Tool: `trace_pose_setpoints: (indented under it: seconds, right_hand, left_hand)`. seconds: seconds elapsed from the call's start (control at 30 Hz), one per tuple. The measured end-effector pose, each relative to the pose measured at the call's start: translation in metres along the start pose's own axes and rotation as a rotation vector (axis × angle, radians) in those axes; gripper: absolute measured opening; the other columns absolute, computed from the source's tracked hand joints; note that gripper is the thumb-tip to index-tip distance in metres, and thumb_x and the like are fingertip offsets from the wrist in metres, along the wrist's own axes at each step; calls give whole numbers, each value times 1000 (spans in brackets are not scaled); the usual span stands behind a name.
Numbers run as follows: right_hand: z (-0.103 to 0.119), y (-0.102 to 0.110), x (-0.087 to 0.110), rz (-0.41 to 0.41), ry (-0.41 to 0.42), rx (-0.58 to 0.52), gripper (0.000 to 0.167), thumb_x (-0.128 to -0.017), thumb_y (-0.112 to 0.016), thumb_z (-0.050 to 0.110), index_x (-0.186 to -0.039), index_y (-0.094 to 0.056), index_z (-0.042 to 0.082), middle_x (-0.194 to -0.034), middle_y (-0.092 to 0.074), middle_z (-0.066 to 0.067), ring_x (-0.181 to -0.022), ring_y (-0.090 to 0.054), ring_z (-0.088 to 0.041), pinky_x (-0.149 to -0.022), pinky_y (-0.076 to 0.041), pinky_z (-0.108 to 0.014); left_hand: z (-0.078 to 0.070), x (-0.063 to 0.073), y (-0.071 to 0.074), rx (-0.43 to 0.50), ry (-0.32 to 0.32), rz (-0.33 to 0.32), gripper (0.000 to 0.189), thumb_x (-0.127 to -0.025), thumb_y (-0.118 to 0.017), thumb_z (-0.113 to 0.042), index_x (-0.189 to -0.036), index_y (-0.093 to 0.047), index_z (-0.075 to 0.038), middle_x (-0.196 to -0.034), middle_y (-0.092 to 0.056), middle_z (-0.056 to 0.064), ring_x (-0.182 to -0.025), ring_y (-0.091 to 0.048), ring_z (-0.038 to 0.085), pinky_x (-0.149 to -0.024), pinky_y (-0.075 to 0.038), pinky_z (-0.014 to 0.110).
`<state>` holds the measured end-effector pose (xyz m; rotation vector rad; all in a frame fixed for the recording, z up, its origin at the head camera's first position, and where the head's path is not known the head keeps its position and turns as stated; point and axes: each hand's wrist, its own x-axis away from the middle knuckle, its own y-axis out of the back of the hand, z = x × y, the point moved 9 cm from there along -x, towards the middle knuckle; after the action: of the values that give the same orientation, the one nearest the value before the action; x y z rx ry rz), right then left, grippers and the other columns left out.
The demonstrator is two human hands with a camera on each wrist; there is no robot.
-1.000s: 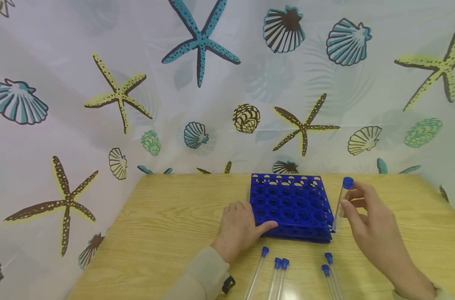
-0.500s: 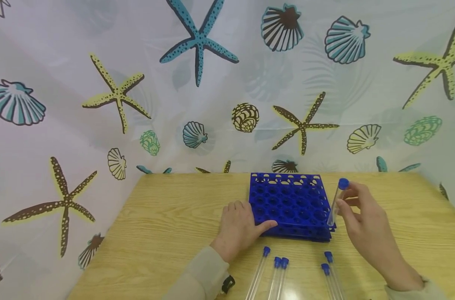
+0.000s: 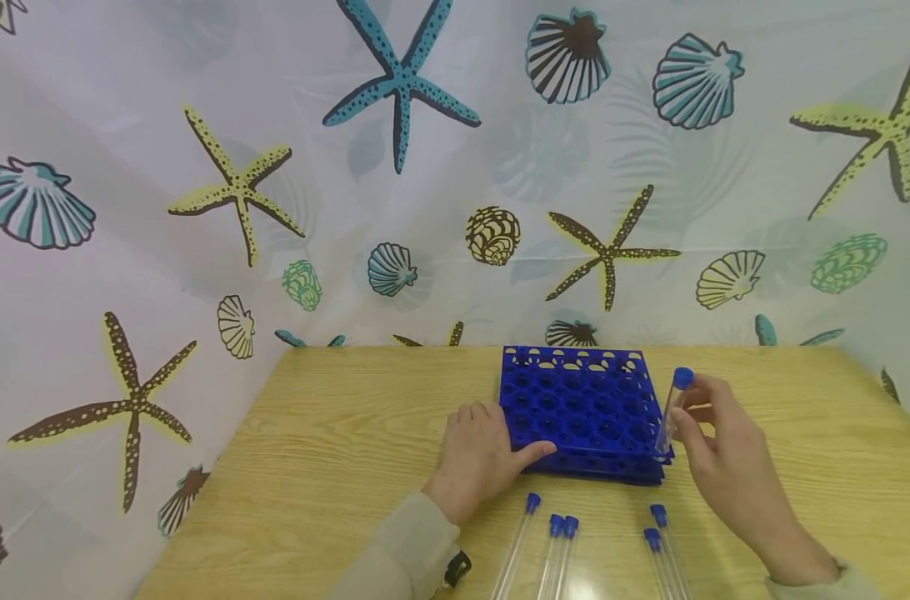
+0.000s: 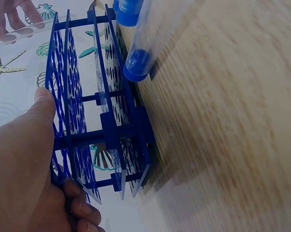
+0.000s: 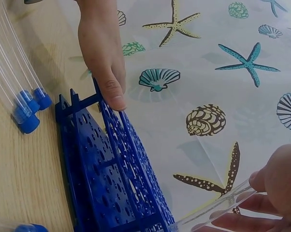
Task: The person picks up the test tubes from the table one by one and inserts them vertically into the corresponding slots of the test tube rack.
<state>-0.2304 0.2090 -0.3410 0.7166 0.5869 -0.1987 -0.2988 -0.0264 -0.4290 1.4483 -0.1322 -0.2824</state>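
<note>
The left hand grips a blue rack, blue-capped tubes lying near it on a wood-grain table.

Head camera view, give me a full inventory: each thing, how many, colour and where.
Flat wood-grain table: 1, yellowish, across the lower half
Starfish-and-shell-print cloth: 1, mainly white, behind and beside the table
Tiered plastic tube rack: 1, blue, on the table
Slim capped tubes: 5, clear and blue, lying before the rack
Upraised capped tube: 1, clear and blue, tilted at the rack's near right corner
Long sleeves: 2, pale, on both arms
Left hand: 1, bare, gripping the rack
Right hand: 1, bare, holding the upraised tube
</note>
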Motion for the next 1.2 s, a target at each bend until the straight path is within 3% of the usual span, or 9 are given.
trace_pose_setpoints:
  seconds: [0.83,0.9,0.97,1.13,1.2]
  right_hand:
    - [-10,-10,11,12,3,72,26,-98,-54,-4,-122,-44,-5,-97,-58,-11,-89,-49,15,-67,-47,-5]
    - [-11,-10,12,7,6,78,26,-98,-54,-4,-122,-44,-4,-97,-57,-10,-88,-54,10,-66,-48,-6]
    - [-11,-9,12,-2,11,81,25,-97,-55,-5,-120,-45,-5,-96,-57,-9,-87,-63,-2,-65,-51,-9]
    - [-12,-9,12,-3,9,108,23,-96,-56,-6,-117,-45,-5,-96,-58,-9,-86,-67,-31,-63,-51,-12]
    - [-12,-10,12,6,0,121,22,-96,-55,-5,-116,-46,-4,-97,-59,-11,-87,-67,-33,-62,-53,-15]
  left_hand:
    - [0,1,0,6,-5,-16,91,-78,-9,-92,-83,-50,-10,-71,-44,0,-65,-41,16,-62,-31,28]
    - [0,1,0,7,-3,-17,91,-78,-9,-92,-83,-50,-10,-71,-44,0,-65,-41,16,-62,-31,28]
    - [0,1,0,10,-1,-18,91,-78,-10,-92,-83,-50,-10,-71,-44,0,-65,-41,16,-62,-31,28]
    - [0,1,0,25,7,-10,91,-78,-13,-92,-84,-51,-9,-72,-44,0,-66,-42,17,-64,-33,29]
    - [0,1,0,32,10,-3,91,-78,-13,-92,-84,-51,-9,-72,-44,0,-66,-42,17,-64,-33,29]
